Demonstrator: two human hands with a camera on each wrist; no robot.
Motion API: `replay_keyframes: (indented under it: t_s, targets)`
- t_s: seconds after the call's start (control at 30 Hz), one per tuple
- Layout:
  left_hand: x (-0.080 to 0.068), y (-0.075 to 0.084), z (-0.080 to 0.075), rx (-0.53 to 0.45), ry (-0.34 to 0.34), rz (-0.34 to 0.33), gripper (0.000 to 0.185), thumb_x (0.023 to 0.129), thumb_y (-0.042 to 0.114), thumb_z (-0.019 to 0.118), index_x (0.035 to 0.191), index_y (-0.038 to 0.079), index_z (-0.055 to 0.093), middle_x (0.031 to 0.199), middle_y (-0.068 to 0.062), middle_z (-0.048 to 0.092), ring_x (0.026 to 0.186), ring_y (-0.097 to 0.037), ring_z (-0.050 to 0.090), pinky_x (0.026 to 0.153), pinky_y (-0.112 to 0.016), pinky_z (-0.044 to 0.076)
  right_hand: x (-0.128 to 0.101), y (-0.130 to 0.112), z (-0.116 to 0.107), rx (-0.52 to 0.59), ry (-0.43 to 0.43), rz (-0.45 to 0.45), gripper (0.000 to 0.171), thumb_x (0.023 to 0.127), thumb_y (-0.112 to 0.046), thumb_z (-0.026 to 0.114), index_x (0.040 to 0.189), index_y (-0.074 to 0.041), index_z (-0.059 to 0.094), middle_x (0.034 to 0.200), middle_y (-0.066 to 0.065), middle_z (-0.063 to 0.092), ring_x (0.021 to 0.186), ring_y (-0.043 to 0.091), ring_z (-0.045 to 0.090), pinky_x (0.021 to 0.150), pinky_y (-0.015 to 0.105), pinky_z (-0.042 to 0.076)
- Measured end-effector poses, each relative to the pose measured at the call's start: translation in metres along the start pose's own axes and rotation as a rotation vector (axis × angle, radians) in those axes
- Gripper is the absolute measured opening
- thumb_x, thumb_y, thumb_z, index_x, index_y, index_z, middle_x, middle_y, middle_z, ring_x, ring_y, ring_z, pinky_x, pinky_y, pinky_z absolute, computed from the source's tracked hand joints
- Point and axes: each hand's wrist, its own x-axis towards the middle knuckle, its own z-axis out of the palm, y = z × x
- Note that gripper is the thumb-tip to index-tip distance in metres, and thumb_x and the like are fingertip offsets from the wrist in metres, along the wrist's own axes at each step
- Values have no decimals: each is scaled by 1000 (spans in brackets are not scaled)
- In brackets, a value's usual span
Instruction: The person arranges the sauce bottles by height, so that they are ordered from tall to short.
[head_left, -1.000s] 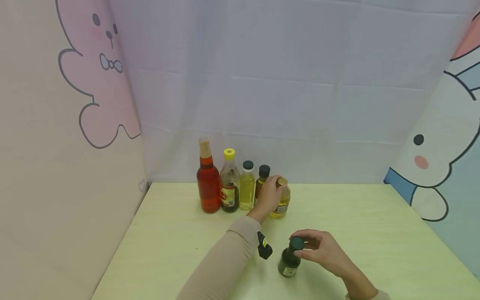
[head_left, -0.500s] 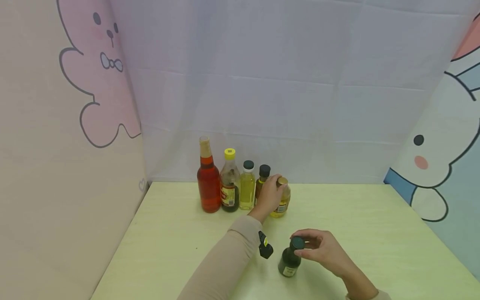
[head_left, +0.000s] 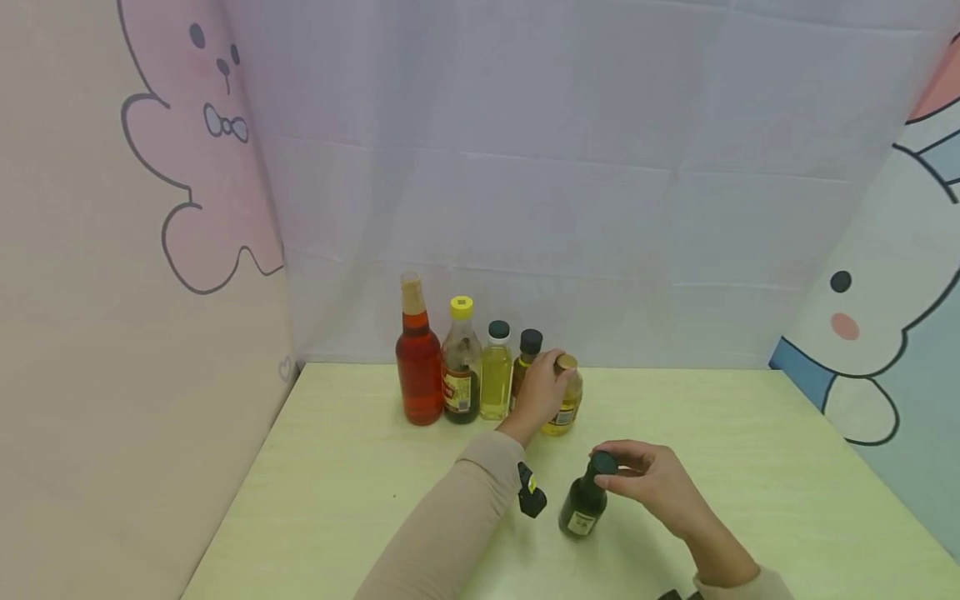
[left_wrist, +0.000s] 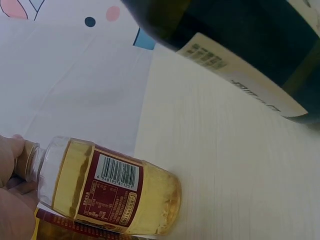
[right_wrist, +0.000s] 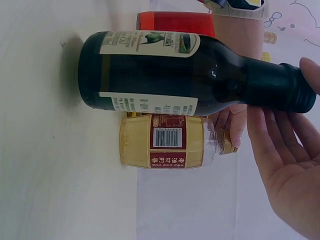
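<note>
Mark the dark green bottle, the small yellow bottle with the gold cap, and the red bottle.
dark green bottle (head_left: 581,508), head view, on its body.
small yellow bottle (left_wrist: 115,192), left wrist view, on its label.
red bottle (head_left: 419,375), head view, on its body.

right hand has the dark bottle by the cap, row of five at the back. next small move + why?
Probably carry the dark green bottle back and set it upright just right of the gold-capped yellow bottle. The right hand pinches its cap and the bottle looks tilted off the table. The left hand grips the gold-capped one, the row's right end, with bare table beside it.
</note>
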Motion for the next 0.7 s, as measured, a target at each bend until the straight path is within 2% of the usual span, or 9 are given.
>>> replay_keyframes:
  t_s: [0.33,0.5,0.7]
  targets:
    - [1,-2,2,13,0,-7,40,92,28,53,127,11,47,120,-1,49,111,-14,47,91,-30,40,14,-1,-12,-65,108,-7,43,76,-17,74,112,1,60,107,15,61,100,31,56,77,34,49]
    - [0,0,1,19,5,-12,39,91,28,53,126,11,49,120,-1,50,111,-14,47,91,-30,40,21,0,-16,-109,143,-17,43,76,-19,74,112,1,60,102,11,63,99,27,56,78,35,47]
    - [0,0,1,31,13,-6,39,92,28,53,127,11,48,119,-1,50,110,-13,48,91,-30,41,29,0,-20,-132,176,-25,44,76,-18,74,113,3,60,100,12,64,104,29,53,84,43,43]
